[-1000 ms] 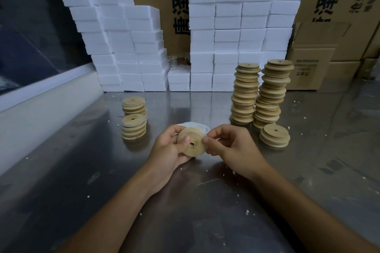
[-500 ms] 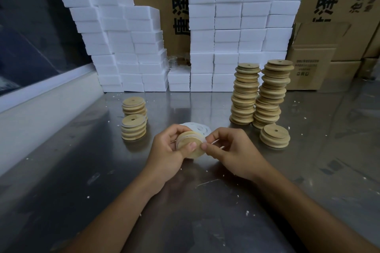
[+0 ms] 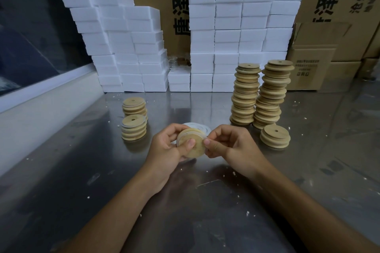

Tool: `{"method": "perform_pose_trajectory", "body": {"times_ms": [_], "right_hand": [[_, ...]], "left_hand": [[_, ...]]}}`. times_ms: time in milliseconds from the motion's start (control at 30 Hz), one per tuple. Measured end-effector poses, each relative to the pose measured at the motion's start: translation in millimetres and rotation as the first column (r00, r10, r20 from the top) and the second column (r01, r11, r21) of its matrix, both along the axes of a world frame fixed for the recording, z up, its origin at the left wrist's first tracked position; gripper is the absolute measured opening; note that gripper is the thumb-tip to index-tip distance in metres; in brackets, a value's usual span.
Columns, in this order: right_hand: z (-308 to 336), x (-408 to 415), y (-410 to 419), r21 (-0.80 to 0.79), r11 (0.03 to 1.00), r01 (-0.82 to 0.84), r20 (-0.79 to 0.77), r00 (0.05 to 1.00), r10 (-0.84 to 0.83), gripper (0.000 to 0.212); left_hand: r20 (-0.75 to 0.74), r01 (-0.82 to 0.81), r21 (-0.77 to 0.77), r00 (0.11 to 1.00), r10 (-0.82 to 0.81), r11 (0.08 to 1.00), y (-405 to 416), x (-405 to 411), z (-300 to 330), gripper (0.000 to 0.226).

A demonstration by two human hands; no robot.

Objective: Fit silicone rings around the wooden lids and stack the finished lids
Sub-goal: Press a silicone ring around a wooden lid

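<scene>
A person sits at a shiny grey metal table and holds a round pale wooden lid up in the air, just above the table top, in the middle between both hands. The left hand wraps its fingers behind the lid and its thumb presses on the front face. The right hand pinches the lid's right edge with its thumb and fingers, where a thin white silicone ring sits on the rim. Right behind the hands, a small pile of flat white rings lies on the table. On the left stand two short stacks of wooden lids with white rings on them. On the right stand two tall stacks of bare wooden lids, and a short stack of two bare lids sits near the right hand. At the back are lots of white foam blocks piled high, with brown cardboard boxes behind them.
</scene>
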State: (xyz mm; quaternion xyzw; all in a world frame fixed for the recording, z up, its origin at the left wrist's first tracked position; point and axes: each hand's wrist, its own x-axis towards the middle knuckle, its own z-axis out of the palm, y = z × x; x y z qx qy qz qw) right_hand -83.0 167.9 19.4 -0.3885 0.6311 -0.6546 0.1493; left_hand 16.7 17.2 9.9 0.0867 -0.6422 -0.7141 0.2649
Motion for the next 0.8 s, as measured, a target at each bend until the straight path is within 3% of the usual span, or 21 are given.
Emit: {"method": "perform_pose_trajectory", "body": {"times_ms": [400,800], "right_hand": [[-5.3,-1.4,0.0,0.079,0.996,0.028,-0.082,0.996,-0.022,0.006],[0.1,3.5,-0.2,-0.018,0.996,0.088,-0.148,0.985,-0.090,0.005]], "left_hand": [[-0.001,-0.005,0.208,1.000,0.005,0.978,0.5,-1.4,7.6,0.014],[0.057,-0.030,-0.100,0.998,0.036,0.994,5.0,3.0,7.4,0.025]]}}
